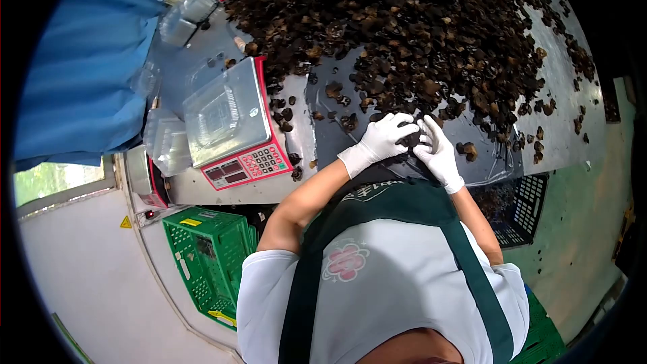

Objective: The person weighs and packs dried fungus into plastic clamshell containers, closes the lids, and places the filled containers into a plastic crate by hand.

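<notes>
A broad heap of dark, wrinkled wood ear mushrooms (431, 34) covers much of the metal table. At its near edge, both my hands wear white gloves and are close together. My left hand (385, 140) has its fingers curled round dark mushroom pieces. Facing it, my right hand (438, 153) bends its fingers inward on the same small bunch of mushrooms (408, 141). The gloves partly hide the pieces between them. Loose mushrooms (466, 151) lie just right of my right hand.
Left of my hands stands a red digital scale (246, 165) with a clear plastic tray (219, 111) on its pan. More clear containers (167, 141) sit at the table's left edge. A green crate (202, 256) is below left, a black crate (529, 212) below right.
</notes>
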`<state>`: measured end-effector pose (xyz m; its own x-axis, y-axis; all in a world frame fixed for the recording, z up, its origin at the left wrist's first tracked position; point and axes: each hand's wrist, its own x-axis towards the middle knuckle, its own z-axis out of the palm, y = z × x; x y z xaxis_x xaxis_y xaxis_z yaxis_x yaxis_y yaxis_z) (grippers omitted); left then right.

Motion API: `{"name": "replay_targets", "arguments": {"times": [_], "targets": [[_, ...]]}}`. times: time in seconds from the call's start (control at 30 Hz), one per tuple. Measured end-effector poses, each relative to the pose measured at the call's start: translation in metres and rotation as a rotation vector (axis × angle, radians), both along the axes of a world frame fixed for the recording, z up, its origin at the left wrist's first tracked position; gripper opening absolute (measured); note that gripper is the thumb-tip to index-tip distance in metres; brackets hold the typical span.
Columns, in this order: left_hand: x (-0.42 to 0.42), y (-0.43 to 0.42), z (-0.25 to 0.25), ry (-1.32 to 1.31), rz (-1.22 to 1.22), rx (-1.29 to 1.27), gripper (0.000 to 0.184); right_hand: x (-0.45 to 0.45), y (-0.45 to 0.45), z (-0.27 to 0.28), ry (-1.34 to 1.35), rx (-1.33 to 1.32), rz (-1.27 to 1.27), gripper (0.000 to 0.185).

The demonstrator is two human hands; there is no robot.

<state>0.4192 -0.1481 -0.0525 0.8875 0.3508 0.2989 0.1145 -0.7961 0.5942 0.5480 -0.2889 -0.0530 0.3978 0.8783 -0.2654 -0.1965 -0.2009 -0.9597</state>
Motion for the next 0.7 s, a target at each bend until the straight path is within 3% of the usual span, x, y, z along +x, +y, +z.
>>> {"name": "replay_targets", "arguments": {"times": [0.1, 0.17, 0.23, 0.3, 0.33, 0.53, 0.6, 0.63, 0.7], "targets": [[-0.014, 0.015, 0.015, -0.144, 0.122, -0.213, 0.046, -0.001, 0.016, 0.015, 0.076, 0.106, 0.023, 0.070], [-0.026, 0.027, 0.026, -0.284, 0.248, -0.324, 0.040, 0.003, 0.024, 0.019, -0.021, 0.065, 0.027, 0.065], [-0.046, 0.042, 0.041, -0.230, 0.458, -0.388, 0.038, 0.007, 0.030, 0.019, -0.156, 0.042, -0.011, 0.059], [-0.071, 0.057, 0.057, -0.319, 0.628, -0.830, 0.036, 0.013, 0.030, 0.028, -0.251, -0.161, 0.005, 0.058], [-0.084, 0.065, 0.074, -0.400, 0.667, -0.900, 0.036, 0.015, 0.030, 0.028, -0.325, -0.165, -0.020, 0.055], [-0.197, 0.130, 0.132, -0.654, 0.975, -0.434, 0.040, 0.039, 0.023, -0.008, -0.494, -0.041, -0.080, 0.048], [-0.239, 0.156, 0.126, -0.687, 1.045, -0.215, 0.036, 0.046, 0.027, -0.006, -0.456, -0.092, -0.074, 0.043], [-0.249, 0.157, 0.132, -0.551, 1.147, -0.198, 0.036, 0.050, 0.031, -0.009, -0.495, -0.084, -0.073, 0.041], [-0.283, 0.177, 0.112, -0.122, 1.047, 0.374, 0.038, 0.051, 0.043, 0.004, -0.627, -0.090, -0.044, 0.041]]}}
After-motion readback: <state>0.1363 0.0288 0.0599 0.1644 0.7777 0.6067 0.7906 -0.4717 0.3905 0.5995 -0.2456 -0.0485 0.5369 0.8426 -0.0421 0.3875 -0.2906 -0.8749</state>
